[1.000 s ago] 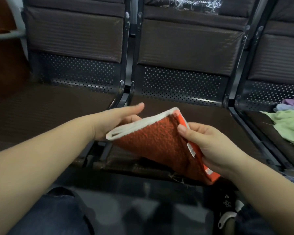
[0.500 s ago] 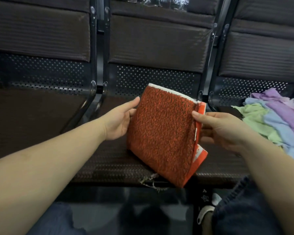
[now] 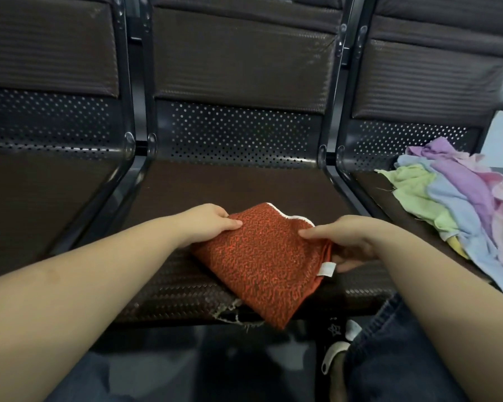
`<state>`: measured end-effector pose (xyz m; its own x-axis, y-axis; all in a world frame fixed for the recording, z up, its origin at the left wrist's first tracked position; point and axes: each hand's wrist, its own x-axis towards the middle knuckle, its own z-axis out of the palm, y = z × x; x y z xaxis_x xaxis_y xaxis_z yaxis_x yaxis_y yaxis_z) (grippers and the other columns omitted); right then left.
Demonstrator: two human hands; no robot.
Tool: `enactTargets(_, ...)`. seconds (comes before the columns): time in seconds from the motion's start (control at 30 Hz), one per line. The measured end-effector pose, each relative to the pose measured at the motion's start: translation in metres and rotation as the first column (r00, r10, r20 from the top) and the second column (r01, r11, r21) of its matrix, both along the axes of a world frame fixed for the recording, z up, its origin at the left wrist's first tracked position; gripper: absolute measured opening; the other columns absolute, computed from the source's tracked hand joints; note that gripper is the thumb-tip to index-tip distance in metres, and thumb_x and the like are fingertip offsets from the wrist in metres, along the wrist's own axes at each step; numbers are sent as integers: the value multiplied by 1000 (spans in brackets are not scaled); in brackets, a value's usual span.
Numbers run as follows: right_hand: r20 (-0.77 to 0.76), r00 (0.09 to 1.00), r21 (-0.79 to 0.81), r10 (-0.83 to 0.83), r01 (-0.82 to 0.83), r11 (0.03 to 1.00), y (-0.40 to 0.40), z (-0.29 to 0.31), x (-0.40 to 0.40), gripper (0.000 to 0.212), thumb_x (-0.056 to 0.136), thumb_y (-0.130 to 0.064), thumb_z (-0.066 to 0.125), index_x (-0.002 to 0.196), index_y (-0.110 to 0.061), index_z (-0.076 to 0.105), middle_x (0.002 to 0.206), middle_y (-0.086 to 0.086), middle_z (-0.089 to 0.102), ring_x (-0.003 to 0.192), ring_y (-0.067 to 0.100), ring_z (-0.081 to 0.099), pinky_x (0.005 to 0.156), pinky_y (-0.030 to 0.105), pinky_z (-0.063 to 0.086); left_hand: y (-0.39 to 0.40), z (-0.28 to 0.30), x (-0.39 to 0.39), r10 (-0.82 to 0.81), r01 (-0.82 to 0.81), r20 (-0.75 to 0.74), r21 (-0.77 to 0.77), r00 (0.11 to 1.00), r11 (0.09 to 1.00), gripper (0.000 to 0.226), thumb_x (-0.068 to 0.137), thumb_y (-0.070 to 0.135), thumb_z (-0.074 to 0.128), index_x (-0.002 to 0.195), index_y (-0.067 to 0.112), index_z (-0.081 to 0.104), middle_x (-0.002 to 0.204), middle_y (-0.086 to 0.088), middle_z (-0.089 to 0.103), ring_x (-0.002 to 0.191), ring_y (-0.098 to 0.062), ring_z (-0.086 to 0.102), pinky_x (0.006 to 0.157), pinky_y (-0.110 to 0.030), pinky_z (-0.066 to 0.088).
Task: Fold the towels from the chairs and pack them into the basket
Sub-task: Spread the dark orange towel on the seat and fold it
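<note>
Down onto the middle seat (image 3: 244, 181) now: folded orange towel (image 3: 262, 262), upright in the air half a second ago, lying flat with its near corner over the front edge. Left hand (image 3: 206, 224) pinching the left edge, right hand (image 3: 349, 242) curled round the right edge by the tag. Folded, probably ready to pack; basket nowhere visible. Pile (image 3: 459, 204) of pastel towels waiting on the right seat, more fully in view than before.
</note>
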<state>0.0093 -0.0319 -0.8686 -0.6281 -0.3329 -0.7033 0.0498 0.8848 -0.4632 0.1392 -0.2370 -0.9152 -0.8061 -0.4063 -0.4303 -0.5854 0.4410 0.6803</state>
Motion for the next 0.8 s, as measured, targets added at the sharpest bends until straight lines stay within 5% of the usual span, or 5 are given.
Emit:
enactTargets(0.23,-50,997,59,61,-58,997,1,1,-4,10,93,-10,55,83,-9,55,72,8,66,60,14,63,47,22,53,-8,10,7,19,-23,55,71,998,997,31,91,34,54,112,16,67,116,0,63,107,-20,58,104,-38,38)
enactTargets(0.43,-101,992,131,82,-68,989,-3,-3,4,9,91,-14,59,86,-7,57,74,8,63,60,14,60,50,25,51,-5,13,14,-43,81,189,-197,981,977,34,91,42,55,106,13,64,113,-5,62,102,-21,56,83,-30,38)
enactTargets(0.57,-435,862,241,258,-165,956,-12,0,8,41,86,-24,63,122,-8,53,114,13,60,98,26,62,80,32,52,9,19,19,-51,55,21,-488,998,871,37,92,46,52,119,20,51,127,-4,54,115,-21,51,96,-35,41)
enactTargets(0.67,-628,729,46,273,-315,948,-21,-4,29,60,89,-36,59,142,-19,36,143,11,40,127,29,45,106,37,38,32,23,22,-257,134,-97,-650,961,748,50,97,45,42,141,21,38,149,-2,37,139,-20,29,113,-36,23)
enactTargets(0.8,-604,595,124,530,-587,800,-34,-22,55,58,99,-34,42,151,-20,21,159,8,15,146,24,12,118,43,11,61,10,30,-347,360,144,-604,927,711,62,99,53,21,153,22,15,161,-3,5,148,-19,0,119,-40,1)
